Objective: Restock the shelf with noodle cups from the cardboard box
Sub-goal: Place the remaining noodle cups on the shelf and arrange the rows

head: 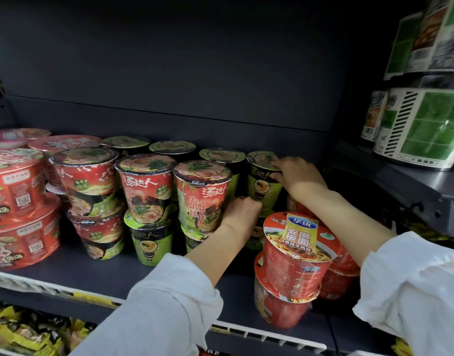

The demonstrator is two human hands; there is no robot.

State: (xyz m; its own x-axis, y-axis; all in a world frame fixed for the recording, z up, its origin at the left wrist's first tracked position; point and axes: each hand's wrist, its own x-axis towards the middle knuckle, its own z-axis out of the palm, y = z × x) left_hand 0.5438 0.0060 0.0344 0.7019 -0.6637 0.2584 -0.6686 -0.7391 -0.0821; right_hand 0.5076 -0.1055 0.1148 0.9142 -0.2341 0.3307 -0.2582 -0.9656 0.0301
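Both hands reach to the green noodle cup (263, 186) at the back of the shelf (113, 276) | right hand (296, 176) grips its top rim | left hand (242, 209) is curled at its bottom edge, grip hidden | red cups (202, 195) stand left of it | red bowls (295, 255) sit stacked in front.

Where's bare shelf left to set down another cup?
Free: the front strip of the shelf between the green cup and the white rail, left of the red bowl stack. Crowded: the rows behind, where the left hand and right hand work around the green-black cup.
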